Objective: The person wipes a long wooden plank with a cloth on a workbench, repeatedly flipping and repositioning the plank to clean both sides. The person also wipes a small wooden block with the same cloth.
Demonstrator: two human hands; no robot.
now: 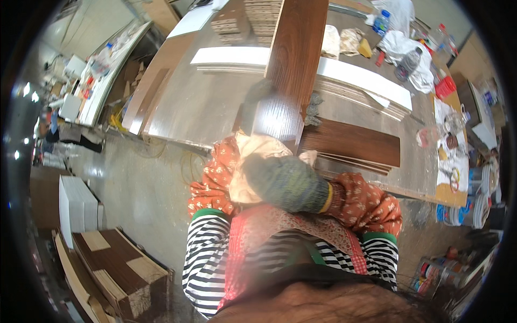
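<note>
A long dark brown wood-grain board (296,48) runs away from me over the table, its near end shiny with reflected light. My left hand (258,96), in a dark grey glove, is at the board's left edge; blur hides its fingers. My right hand (288,183), in a grey knitted glove with a yellow cuff band, is bent across in front of my body. It is closed on a crumpled cream cloth (245,180) that bunches between my forearms. Beside the long board, on its right, lies a stack of shorter dark brown boards (355,141).
White-topped boards (366,81) lie stacked on both sides. Brown panels (231,24) are piled at the back. Bottles (381,22), rags and a red container (445,86) crowd the table's right side. Wrapped boards (116,258) stand on the floor at left. Another person (70,134) is far left.
</note>
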